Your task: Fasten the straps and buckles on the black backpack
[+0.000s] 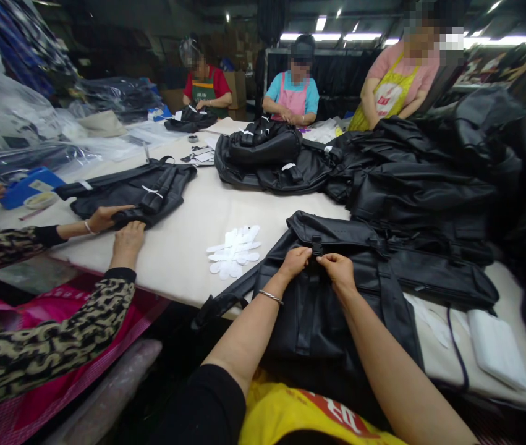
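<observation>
The bag [327, 321] lies on the counter [174, 262], its buckle [317, 243] pinched, I think, in the grip of left hand [297, 261] and right hand [340, 269]. Left of the bag, white strips [232, 250]; beyond it, a heap [420, 185], then a pink-aproned person [292, 99].

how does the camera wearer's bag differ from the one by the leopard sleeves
The near bag has the wearer's left hand and right hand at its front buckle; the neighbour's bag has the neighbour's hands at its near end. The near bag reaches past the edge of the table; the neighbour's bag lies on it. A white tie shows on the neighbour's bag, none on the near bag. Both are black and slightly shiny.
</observation>
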### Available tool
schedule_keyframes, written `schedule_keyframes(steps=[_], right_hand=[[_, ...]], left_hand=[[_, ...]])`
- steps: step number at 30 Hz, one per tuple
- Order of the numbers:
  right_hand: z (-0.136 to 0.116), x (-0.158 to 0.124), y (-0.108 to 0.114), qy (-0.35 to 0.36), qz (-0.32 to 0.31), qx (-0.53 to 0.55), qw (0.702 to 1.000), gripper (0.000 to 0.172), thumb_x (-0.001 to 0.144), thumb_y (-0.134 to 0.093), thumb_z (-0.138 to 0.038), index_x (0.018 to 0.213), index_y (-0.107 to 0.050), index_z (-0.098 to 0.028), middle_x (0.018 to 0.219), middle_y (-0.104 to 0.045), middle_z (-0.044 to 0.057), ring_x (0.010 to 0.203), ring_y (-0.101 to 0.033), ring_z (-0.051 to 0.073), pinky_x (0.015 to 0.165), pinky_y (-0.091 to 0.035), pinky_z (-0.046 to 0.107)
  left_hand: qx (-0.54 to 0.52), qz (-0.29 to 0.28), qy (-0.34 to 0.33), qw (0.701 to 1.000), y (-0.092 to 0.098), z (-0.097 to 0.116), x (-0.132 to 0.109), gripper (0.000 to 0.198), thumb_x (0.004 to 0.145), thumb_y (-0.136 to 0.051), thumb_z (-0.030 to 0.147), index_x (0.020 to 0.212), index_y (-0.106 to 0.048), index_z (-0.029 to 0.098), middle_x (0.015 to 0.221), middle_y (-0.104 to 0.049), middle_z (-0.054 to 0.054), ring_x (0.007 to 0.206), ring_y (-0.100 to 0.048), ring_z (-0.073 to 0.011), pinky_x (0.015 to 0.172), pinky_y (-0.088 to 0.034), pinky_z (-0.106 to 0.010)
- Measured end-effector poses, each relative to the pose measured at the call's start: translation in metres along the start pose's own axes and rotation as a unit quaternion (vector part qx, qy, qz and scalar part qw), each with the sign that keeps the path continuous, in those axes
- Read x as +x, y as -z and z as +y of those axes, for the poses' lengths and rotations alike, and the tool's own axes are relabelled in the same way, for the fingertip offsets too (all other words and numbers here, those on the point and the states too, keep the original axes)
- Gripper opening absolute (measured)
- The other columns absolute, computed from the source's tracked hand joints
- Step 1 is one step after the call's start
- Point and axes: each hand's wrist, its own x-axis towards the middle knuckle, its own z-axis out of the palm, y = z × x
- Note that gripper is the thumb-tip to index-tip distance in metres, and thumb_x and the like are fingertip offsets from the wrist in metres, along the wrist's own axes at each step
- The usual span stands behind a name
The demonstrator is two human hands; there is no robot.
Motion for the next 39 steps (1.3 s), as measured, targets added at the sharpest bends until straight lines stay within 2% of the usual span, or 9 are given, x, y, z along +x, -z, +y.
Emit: schedule_keyframes(steps=[4, 7, 11, 17, 21, 26, 29, 35, 39], right_hand=[[0.005, -0.005, -0.002, -0.038, -0.008, 0.075, 0.996, 0.036, 0.051, -0.060, -0.045, 0.067, -0.059, -0.013, 0.056, -0.055, -0.001, 0.048, -0.044, 0.010, 0.047, -0.033, 0.023], [0.005, -0.005, 0.000, -0.071, -0.025, 0.098, 0.992, 0.028, 0.048, -0.064, -0.038, 0.060, -0.058, -0.013, 0.047, -0.050, -0.003, 0.044, -0.041, 0.009, 0.044, -0.031, 0.023], [-0.003, 0.006, 0.006, -0.125, -0.062, 0.123, 0.983, 0.018, 0.050, -0.064, -0.026, 0.049, -0.050, -0.015, 0.035, -0.038, -0.006, 0.036, -0.032, 0.006, 0.037, -0.024, 0.021], [-0.019, 0.025, 0.022, -0.211, -0.140, 0.161, 0.954, 0.020, 0.054, -0.059, -0.013, 0.046, -0.041, -0.017, 0.034, -0.026, -0.009, 0.031, -0.018, 0.003, 0.030, -0.013, 0.019], [-0.018, 0.012, 0.025, -0.187, -0.149, 0.178, 0.954, 0.016, 0.054, -0.064, -0.020, 0.053, -0.048, -0.014, 0.037, -0.030, -0.008, 0.033, -0.021, 0.002, 0.031, -0.014, 0.018], [-0.007, -0.012, 0.016, -0.129, -0.100, 0.172, 0.971, 0.025, 0.046, -0.072, -0.026, 0.058, -0.056, -0.012, 0.045, -0.046, -0.005, 0.040, -0.033, 0.004, 0.035, -0.020, 0.018], [-0.008, -0.008, 0.014, -0.148, -0.082, 0.178, 0.969, 0.021, 0.051, -0.069, -0.025, 0.056, -0.053, -0.012, 0.041, -0.040, -0.006, 0.037, -0.029, 0.003, 0.034, -0.017, 0.018], [-0.022, 0.016, 0.029, -0.233, -0.171, 0.198, 0.937, 0.017, 0.060, -0.060, -0.013, 0.054, -0.045, -0.015, 0.039, -0.031, -0.008, 0.032, -0.020, 0.002, 0.030, -0.015, 0.017], [-0.017, 0.003, 0.032, -0.206, -0.178, 0.204, 0.940, 0.013, 0.059, -0.064, -0.019, 0.062, -0.053, -0.013, 0.043, -0.039, -0.006, 0.034, -0.024, 0.002, 0.032, -0.017, 0.017]], left_hand=[[-0.018, -0.024, -0.004, 1.000, -0.001, -0.001, -0.003, 0.023, 0.073, -0.044, 0.031, 0.083, -0.056, 0.013, 0.058, -0.048, 0.004, 0.049, -0.041, -0.0052, 0.050, -0.034, -0.019], [-0.016, -0.042, -0.042, 0.998, -0.002, -0.001, -0.005, 0.026, 0.065, -0.056, 0.029, 0.085, -0.055, 0.013, 0.066, -0.050, 0.003, 0.055, -0.042, -0.0051, 0.054, -0.035, -0.019], [0.005, -0.016, -0.063, 0.998, -0.002, -0.002, -0.008, 0.034, 0.063, -0.061, 0.031, 0.091, -0.053, 0.014, 0.072, -0.050, 0.003, 0.058, -0.041, -0.0048, 0.056, -0.036, -0.018], [0.021, 0.012, -0.087, 0.996, -0.004, -0.001, -0.008, 0.036, 0.062, -0.063, 0.028, 0.094, -0.056, 0.014, 0.078, -0.052, 0.000, 0.056, -0.040, -0.0046, 0.054, -0.036, -0.018], [0.041, 0.043, -0.106, 0.993, -0.007, -0.001, -0.009, 0.033, 0.062, -0.063, 0.026, 0.092, -0.058, 0.015, 0.079, -0.052, 0.000, 0.055, -0.039, -0.0047, 0.054, -0.037, -0.019], [0.070, 0.042, -0.124, 0.989, -0.010, -0.005, -0.011, 0.029, 0.064, -0.061, 0.023, 0.092, -0.059, 0.016, 0.073, -0.050, 0.001, 0.056, -0.040, -0.0056, 0.055, -0.037, -0.019], [0.074, 0.038, -0.129, 0.988, -0.011, -0.004, -0.012, 0.036, 0.060, -0.065, 0.024, 0.094, -0.058, 0.015, 0.076, -0.051, 0.000, 0.057, -0.040, -0.0059, 0.056, -0.038, -0.020], [0.108, 0.045, -0.150, 0.982, -0.009, -0.001, -0.013, 0.035, 0.062, -0.064, 0.025, 0.095, -0.057, 0.017, 0.082, -0.053, -0.001, 0.059, -0.042, -0.0069, 0.061, -0.041, -0.022], [0.106, 0.060, -0.133, 0.984, -0.010, -0.004, -0.011, 0.032, 0.062, -0.062, 0.022, 0.094, -0.059, 0.017, 0.077, -0.053, 0.000, 0.060, -0.043, -0.0079, 0.062, -0.040, -0.022]])
